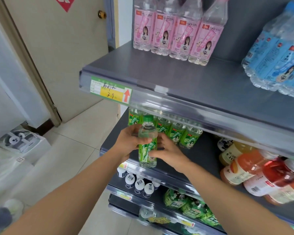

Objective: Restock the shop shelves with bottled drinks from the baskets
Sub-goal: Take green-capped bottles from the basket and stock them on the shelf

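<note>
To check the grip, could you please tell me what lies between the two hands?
A green-capped bottle, upright, gripped by the left hand and right hand, in the head view.

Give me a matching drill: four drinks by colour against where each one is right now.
Things:
1 pink bottles
2 blue bottles
3 nearest green bottle
4 orange bottles

Places:
A between left hand and right hand
B top shelf, right
C lower shelf, right
D top shelf, left

Pairs: 1-D, 2-B, 3-A, 4-C
</note>
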